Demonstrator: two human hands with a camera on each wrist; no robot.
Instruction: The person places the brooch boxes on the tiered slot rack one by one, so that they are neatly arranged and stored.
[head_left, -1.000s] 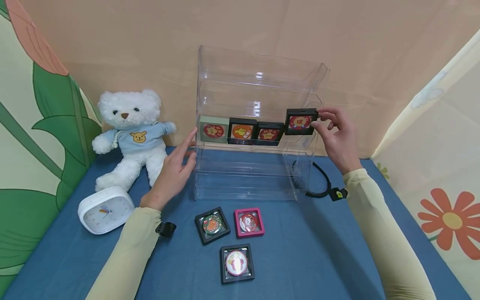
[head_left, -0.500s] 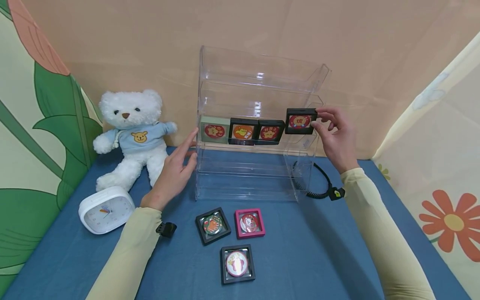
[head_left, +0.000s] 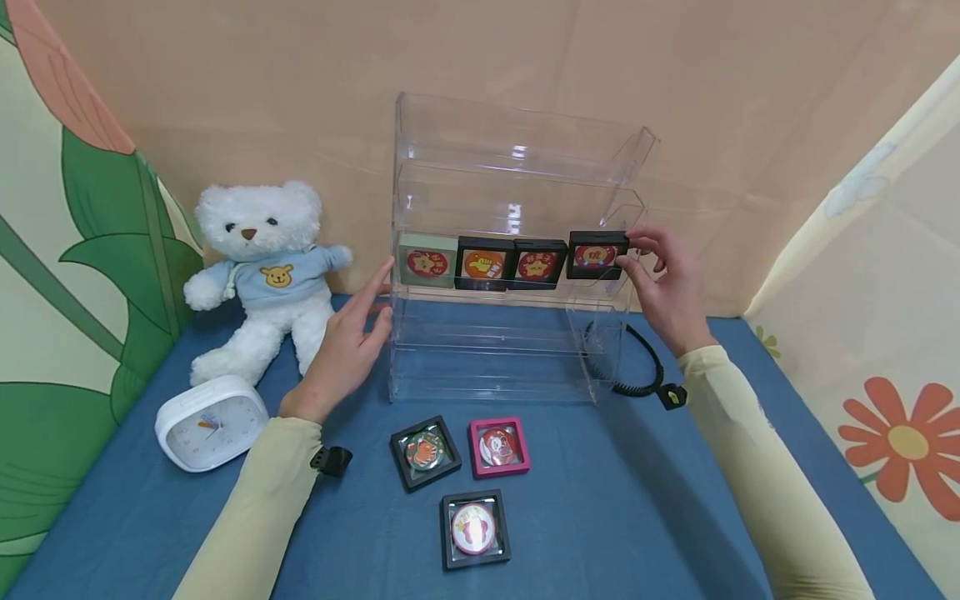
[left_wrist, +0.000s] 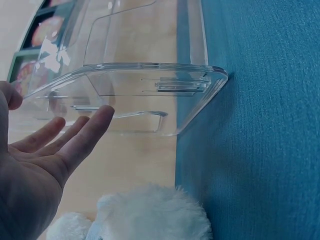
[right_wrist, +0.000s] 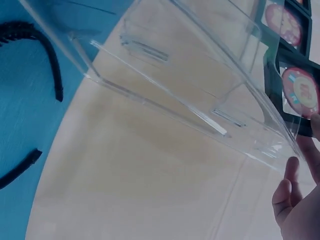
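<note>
My right hand (head_left: 667, 287) pinches a black-framed display case (head_left: 597, 256) with a red round badge by its right edge, at the right end of the clear acrylic rack's (head_left: 510, 337) middle shelf. To its left on that shelf stand a pale green case (head_left: 427, 260), a black case with an orange badge (head_left: 484, 263) and a black case with a red badge (head_left: 537, 265). Against the rack's left side panel, my left hand (head_left: 345, 358) has its fingers extended. The right wrist view shows the pinched case (right_wrist: 298, 92) at the rack's side, with the fingertips partly out of frame.
In front of the rack lie a black case (head_left: 425, 452), a pink case (head_left: 499, 447) and another black case (head_left: 475, 529). A white teddy bear (head_left: 262, 258) and a white alarm clock (head_left: 212, 423) are at left. A coiled black cord (head_left: 645, 358) lies behind the right wrist.
My right hand has lowered the pinched case slightly, bringing it down nearer the level of the other cases on the shelf. The left hand stays at the rack's side.
</note>
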